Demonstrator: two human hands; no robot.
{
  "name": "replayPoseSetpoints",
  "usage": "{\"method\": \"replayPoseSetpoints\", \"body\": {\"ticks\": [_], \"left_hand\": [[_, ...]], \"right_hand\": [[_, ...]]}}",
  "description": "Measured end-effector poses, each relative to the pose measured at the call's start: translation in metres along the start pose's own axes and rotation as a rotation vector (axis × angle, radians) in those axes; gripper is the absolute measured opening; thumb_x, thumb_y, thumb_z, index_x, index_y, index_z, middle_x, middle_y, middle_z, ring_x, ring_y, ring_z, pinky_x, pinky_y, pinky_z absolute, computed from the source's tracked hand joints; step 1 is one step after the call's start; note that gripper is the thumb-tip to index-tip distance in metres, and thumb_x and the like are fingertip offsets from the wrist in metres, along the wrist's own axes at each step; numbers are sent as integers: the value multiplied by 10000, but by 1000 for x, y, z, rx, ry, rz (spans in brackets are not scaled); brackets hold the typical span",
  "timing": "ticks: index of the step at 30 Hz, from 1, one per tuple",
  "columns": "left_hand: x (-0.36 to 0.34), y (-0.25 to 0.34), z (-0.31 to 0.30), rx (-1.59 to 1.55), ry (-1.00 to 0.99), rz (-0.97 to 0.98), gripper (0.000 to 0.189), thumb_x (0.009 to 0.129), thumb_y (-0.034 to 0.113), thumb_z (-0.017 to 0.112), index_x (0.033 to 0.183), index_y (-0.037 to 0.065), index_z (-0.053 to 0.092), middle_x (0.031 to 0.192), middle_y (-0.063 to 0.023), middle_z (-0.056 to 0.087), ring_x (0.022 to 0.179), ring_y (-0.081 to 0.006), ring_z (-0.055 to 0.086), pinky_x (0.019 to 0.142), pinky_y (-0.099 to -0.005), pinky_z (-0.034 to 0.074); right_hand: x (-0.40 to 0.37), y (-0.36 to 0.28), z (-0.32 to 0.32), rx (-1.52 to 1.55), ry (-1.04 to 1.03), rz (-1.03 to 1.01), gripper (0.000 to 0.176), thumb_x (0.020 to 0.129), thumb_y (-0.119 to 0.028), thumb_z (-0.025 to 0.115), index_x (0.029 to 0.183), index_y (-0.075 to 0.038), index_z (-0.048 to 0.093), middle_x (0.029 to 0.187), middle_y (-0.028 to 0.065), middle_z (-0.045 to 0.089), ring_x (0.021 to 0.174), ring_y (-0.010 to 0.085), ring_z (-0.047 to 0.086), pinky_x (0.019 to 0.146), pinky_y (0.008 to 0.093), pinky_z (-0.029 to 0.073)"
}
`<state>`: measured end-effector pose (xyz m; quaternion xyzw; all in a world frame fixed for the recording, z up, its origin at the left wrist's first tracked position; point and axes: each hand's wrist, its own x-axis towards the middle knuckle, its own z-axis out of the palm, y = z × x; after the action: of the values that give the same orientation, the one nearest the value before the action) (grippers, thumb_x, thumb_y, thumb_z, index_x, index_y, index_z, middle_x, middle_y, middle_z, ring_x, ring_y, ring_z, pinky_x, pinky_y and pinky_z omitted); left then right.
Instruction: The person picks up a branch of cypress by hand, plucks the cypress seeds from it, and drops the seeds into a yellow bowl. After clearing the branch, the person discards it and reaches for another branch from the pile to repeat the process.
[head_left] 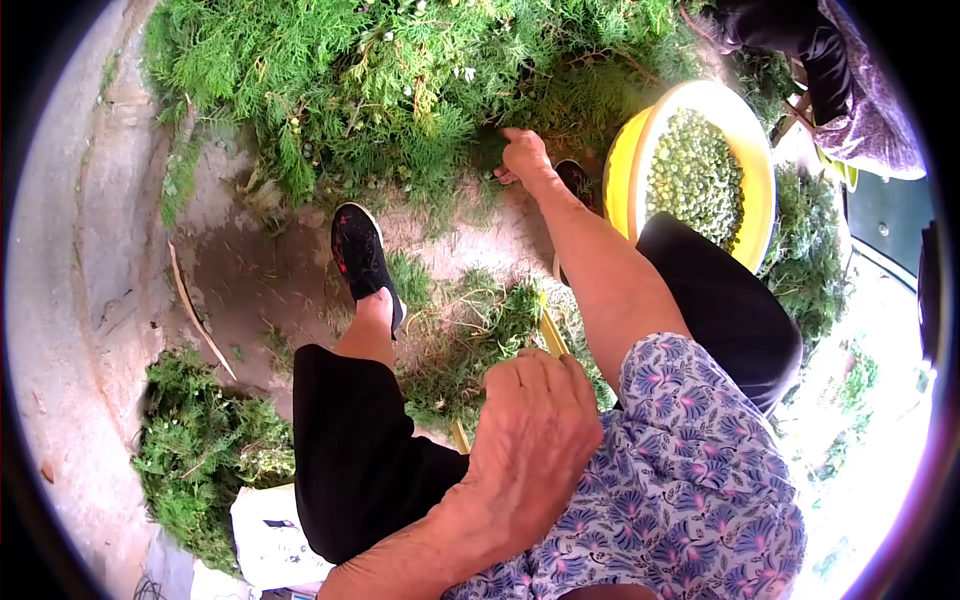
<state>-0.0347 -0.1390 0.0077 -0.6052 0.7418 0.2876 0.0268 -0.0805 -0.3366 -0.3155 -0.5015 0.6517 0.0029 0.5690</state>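
My right hand (527, 156) reaches down to the lower edge of a big heap of green conifer branches (400, 90). Its index finger is stretched toward the foliage, the other fingers lie apart from it, and I see nothing held. Closer to me, my left hand (537, 425) is closed, its back toward me; whatever its fingers may hold is hidden. Behind it runs a yellow strip (551, 330), partly covered. Right of my right hand stands a yellow basin (622, 165) holding many small pale-green cones (695, 175).
Loose greenery (470, 340) lies on the ground between my feet. More cut branches (205, 450) are piled at lower left beside a white bag (268, 540). A thin stick (195, 305) lies near the concrete strip (75, 250). Another person's dark sleeve (830, 65) is at upper right.
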Motion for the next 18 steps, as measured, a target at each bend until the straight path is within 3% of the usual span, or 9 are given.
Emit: {"method": "replayPoseSetpoints", "body": {"ticks": [1, 3, 5, 6, 9, 11, 14, 17, 18], "left_hand": [[0, 0, 2, 2, 33, 4, 72, 713, 98, 548, 746, 34, 555, 661, -58, 500, 623, -151, 478, 530, -287, 308], [1, 0, 4, 30, 40, -1, 72, 709, 96, 549, 744, 33, 556, 654, -53, 496, 623, -148, 479, 531, -284, 310], [1, 1, 6, 55, 53, -4, 72, 705, 94, 550, 741, 32, 556, 646, -48, 491, 623, -146, 479, 531, -281, 312], [1, 2, 7, 32, 72, 1, 75, 700, 96, 554, 738, 31, 555, 640, -45, 489, 624, -143, 479, 530, -277, 313], [2, 1, 6, 20, 92, 11, 76, 691, 101, 559, 728, 35, 550, 630, -39, 483, 623, -138, 476, 528, -271, 313], [2, -1, 4, 24, 85, 11, 74, 688, 103, 560, 722, 39, 547, 625, -35, 479, 622, -136, 473, 528, -269, 314], [1, -2, 3, -8, 87, 2, 72, 681, 108, 562, 709, 46, 537, 623, -27, 467, 619, -131, 464, 526, -268, 311], [1, -2, 4, 11, 105, 3, 69, 678, 110, 559, 702, 52, 530, 624, -23, 459, 621, -134, 460, 528, -272, 309], [1, -2, 4, 15, 105, -1, 69, 677, 109, 558, 702, 52, 528, 632, -26, 462, 624, -138, 462, 532, -275, 310]], "right_hand": [[5, 10, 3, -97, 53, -39, 457, 749, 93, 453, 1156, -82, 567, 786, 186, 638, 544, 232, 631, 450, 319, 518], [12, 29, -2, 248, 207, -230, 298, 723, 98, 479, 967, 23, 632, 736, 141, 626, 536, 198, 597, 480, 287, 479], [-10, 16, -16, 521, 273, -333, 281, 720, 92, 425, 878, 39, 652, 720, 114, 620, 534, 165, 566, 487, 260, 450], [-13, 11, -18, 511, 368, -351, 313, 708, 73, 375, 815, 31, 667, 664, 81, 608, 518, 138, 544, 462, 243, 420], [-16, -7, -31, 407, 519, -498, 346, 707, 97, 346, 834, 45, 664, 693, 103, 612, 488, 142, 543, 444, 251, 433], [-45, -44, -38, 486, 468, -480, 334, 717, 67, 346, 813, 51, 666, 663, 110, 607, 465, 137, 521, 427, 241, 419], [-52, -73, -46, 567, 371, -692, 302, 720, 30, 354, 791, 75, 645, 654, 141, 600, 449, 129, 510, 409, 228, 412], [-49, -100, -62, 513, 316, -795, 273, 773, 5, 371, 818, 84, 629, 716, 193, 625, 483, 156, 574, 402, 247, 473], [-49, -112, -67, 548, 285, -738, 268, 782, 19, 373, 837, 88, 626, 737, 203, 626, 493, 163, 583, 416, 255, 489]]}}
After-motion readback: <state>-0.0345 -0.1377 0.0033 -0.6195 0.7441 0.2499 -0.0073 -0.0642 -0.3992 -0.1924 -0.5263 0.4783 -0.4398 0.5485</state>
